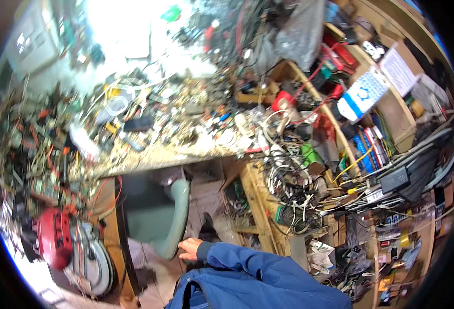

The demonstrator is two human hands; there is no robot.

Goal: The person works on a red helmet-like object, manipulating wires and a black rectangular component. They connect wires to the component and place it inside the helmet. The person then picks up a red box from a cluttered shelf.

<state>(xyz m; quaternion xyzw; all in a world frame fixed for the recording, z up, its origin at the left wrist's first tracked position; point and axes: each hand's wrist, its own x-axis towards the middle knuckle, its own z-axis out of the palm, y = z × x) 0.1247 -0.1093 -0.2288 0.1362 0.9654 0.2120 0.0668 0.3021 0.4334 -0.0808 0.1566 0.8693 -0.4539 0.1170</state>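
My right hand [190, 249], below a dark cuff and blue sleeve, reaches left at the lower middle. Its fingers look stretched out and slightly apart, with nothing seen in them. They are beside the lower end of a grey-green chair's curved rim [179, 216]; whether they touch it I cannot tell. The chair stands partly under the workbench [149, 160]. At the bottom edge, by the wooden side panel [126, 257], a small part of my left hand [129, 302] shows. Its fingers are mostly cut off and unclear.
Tools, wires and small parts crowd the bench, under a bright glare at the back. At lower left sits a red machine [54, 238] beside a round grey disc [95, 265]. Tangled cables [291, 190] and packed wooden shelves [407, 116] fill the right side.
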